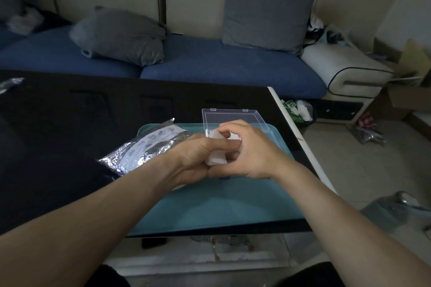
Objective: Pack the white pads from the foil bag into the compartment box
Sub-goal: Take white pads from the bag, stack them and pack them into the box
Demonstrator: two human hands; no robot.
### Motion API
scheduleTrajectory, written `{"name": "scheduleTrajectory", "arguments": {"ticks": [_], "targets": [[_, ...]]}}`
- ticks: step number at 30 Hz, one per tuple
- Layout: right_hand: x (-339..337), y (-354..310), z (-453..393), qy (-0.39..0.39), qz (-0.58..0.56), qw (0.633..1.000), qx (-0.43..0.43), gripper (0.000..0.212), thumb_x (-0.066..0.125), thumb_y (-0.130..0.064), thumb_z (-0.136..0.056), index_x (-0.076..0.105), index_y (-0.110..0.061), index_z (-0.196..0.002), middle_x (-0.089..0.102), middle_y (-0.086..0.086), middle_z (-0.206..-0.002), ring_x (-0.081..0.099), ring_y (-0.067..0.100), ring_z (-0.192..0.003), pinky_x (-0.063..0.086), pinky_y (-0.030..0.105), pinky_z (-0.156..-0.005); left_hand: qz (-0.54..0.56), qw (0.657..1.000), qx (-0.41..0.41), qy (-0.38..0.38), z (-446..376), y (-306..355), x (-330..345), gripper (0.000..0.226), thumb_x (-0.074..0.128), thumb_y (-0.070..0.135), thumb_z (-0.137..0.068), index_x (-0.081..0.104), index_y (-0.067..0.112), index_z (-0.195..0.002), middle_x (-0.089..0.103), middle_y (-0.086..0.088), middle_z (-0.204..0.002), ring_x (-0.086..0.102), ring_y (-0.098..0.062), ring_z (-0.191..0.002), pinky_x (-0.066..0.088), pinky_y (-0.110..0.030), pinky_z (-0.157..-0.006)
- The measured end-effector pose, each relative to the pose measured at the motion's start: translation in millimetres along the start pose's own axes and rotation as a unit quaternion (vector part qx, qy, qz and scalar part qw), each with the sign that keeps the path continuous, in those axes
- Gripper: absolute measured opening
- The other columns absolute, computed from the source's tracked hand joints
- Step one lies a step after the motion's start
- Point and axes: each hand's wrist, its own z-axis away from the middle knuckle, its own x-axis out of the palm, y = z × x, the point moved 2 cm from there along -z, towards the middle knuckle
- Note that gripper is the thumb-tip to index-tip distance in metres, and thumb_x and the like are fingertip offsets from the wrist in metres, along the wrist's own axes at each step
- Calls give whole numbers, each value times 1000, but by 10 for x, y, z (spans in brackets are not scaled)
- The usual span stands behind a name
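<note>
Here, both hands' fingers pinch white pads (217, 158) over teal tray (210, 207) on black table (70, 123); blue sofa (210, 58) behind.

White pads (215, 158) are showing pale between the fingers (229, 144) of both hands, above a teal tray (210, 205) that is lying on a glossy black surface (58, 123) edged in white. Just left of the fingers, a crinkled silver foil bag (142, 149) is carrying rows of small blue round logos on a white panel. Just beyond the fingers, the compartment box (233, 115) is showing clear and colourless. Well beyond them, a sofa (198, 58) is pairing deep blue seat cushions with a cream back, two plain grey pillows (121, 35) and a cream armrest piped in black.
</note>
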Motion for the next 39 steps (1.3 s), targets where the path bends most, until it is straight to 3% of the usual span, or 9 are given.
{"name": "scheduleTrajectory", "arguments": {"ticks": [6, 12, 17, 21, 23, 26, 31, 36, 39], "targets": [[29, -9, -12, 31, -9, 999, -18, 57, 96, -36, -58, 64, -37, -107, 54, -14, -126, 58, 1, -114, 52, 28, -96, -20, 1000, 22, -10, 7, 16, 6, 12, 63, -1, -85, 63, 2, -97, 69, -9, -79, 69, -17, -69, 57, -29, -62], [36, -62, -13, 17, 10, 999, -44, 76, 99, -32, -53, 66, -26, -121, 54, -10, -126, 54, 4, -117, 43, 16, -100, -36, 999, 13, 6, 15, 17, 7, 35, 69, 5, -79, 60, 0, -113, 63, -20, -97, 65, -29, -84, 52, -43, -72], [48, -36, -20, 21, -6, 999, -33, 67, 96, -25, -55, 65, -31, -114, 54, -10, -125, 57, 7, -114, 54, 31, -92, -11, 999, -33, -23, 28, 36, 25, 34, 67, 13, -79, 59, 10, -113, 57, -16, -105, 60, -24, -93, 44, -45, -88], [82, -17, -25, 22, 18, 999, -22, 73, 94, -27, -58, 62, -26, -124, 55, -8, -125, 57, 8, -112, 51, 31, -95, -38, 999, -39, -3, -1, 16, 8, 35, 64, 15, -78, 57, 9, -111, 54, -18, -100, 56, -26, -92, 46, -40, -75], [93, -20, -23, 22, 12, 999, -28, 70, 93, -22, -59, 64, -23, -123, 55, -7, -126, 58, 9, -113, 49, 22, -95, -39, 998, -41, -7, -16, 5, -5, 17, 55, 9, -88, 60, 10, -104, 65, -13, -90, 63, -24, -85, 46, -40, -76], [98, -17, -14, -3, 13, 999, -32, 75, 94, -22, -61, 62, -23, -128, 54, -5, -128, 56, 6, -114, 44, 9, -93, -38, 998, -49, -4, -44, -12, -28, 21, 40, 7, -97, 61, 10, -98, 69, -9, -84, 67, -19, -78, 48, -35, -74], [-28, 42, 19, -61, -56, 997, 5, 78, 86, -17, -65, 56, -33, -135, 54, -10, -136, 48, 0, -130, 45, 16, -99, -107, 993, -44, 29, -94, -50, -87, 21, 51, -3, -89, 63, 9, -77, 63, -14, -84, 60, -22, -68, 51, -32, -60], [-89, 108, 42, -97, -149, 984, 27, 55, 59, -14, -67, 67, -28, -120, 64, -10, -131, 50, 7, -134, 50, 24, -88, -153, 986, -66, -5, -77, -91, -100, 20, 55, -11, -76, 50, 9, -77, 51, -11, -71, 54, -20, -57, 41, -26, -47], [-73, 89, 41, -43, -169, 984, 23, 29, 71, -26, -72, 73, -21, -100, 70, -5, -120, 59, 6, -124, 52, 24, -95, -170, 980, -84, -55, -55, -126, -63, 34, 54, -9, -61, 57, 1, -94, 57, -14, -74, 56, -20, -62, 44, -24, -47]]}}
